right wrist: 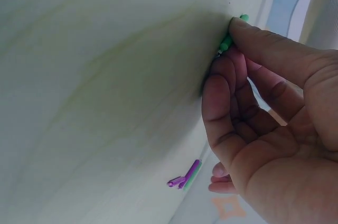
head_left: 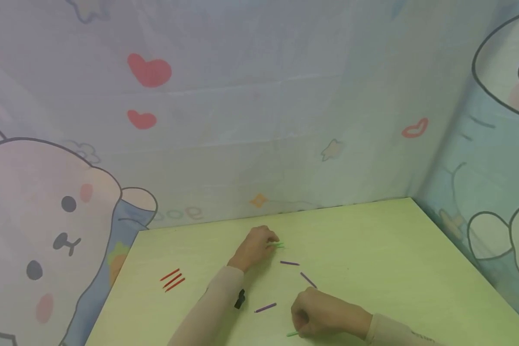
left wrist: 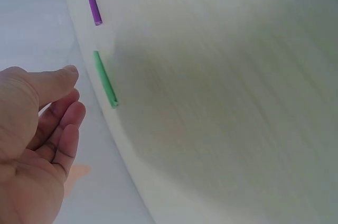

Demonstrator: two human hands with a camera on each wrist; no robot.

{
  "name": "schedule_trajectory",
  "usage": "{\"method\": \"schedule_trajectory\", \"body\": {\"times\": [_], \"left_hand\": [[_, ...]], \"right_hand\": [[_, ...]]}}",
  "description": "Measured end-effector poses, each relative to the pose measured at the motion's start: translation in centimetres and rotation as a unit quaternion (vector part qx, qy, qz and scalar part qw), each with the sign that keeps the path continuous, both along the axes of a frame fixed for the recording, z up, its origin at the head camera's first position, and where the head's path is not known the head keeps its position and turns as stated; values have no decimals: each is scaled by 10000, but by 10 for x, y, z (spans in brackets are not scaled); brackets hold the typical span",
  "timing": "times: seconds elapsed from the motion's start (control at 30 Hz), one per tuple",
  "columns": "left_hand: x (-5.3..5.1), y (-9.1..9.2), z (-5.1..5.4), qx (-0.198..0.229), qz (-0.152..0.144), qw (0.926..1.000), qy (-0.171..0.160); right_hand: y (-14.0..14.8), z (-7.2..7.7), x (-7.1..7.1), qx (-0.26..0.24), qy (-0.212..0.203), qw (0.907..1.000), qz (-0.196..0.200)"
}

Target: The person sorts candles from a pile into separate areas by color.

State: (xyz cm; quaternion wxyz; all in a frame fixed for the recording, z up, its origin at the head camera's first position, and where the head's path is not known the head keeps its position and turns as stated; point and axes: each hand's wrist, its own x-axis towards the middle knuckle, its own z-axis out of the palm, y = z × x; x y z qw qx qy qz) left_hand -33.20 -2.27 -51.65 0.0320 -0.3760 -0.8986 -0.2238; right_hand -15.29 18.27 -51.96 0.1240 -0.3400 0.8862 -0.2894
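Note:
My left hand [head_left: 254,247] reaches to the far middle of the table. Its fingertips are beside thin green pen-like sticks [head_left: 278,245]; in the left wrist view, thumb and fingers curve loosely with nothing between them, and a green stick [left wrist: 105,80] lies on the table apart from them. Nearer the front, my right hand [head_left: 317,312] pinches another green stick [right wrist: 226,42] between thumb and fingers, low at the table surface. Between the hands lie three purple sticks, one in the middle [head_left: 265,307], one farther back [head_left: 290,263] and one slanted [head_left: 308,279] behind the right hand.
Three red sticks [head_left: 172,279] lie side by side at the left of the pale yellow-green table [head_left: 372,250]. A small black piece [head_left: 240,299] shows beside the left sleeve. A printed cloth [head_left: 242,120] with hearts and cartoon animals stands behind the table and at its sides.

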Motion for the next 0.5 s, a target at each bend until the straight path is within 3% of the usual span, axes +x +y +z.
{"method": "schedule_trajectory", "body": {"times": [0.27,0.37,0.5], "left_hand": [[23,-12,4,206,-51,9998,69],[40,-20,1,164,-7,9999,29],[68,-31,-4,80,97,9995,-276]], "right_hand": [[1,-1,-1,66,-35,10000,-62],[1,-2,-2,7,-71,10000,-62],[0,-3,-2,-50,-138,9999,-45]]}}
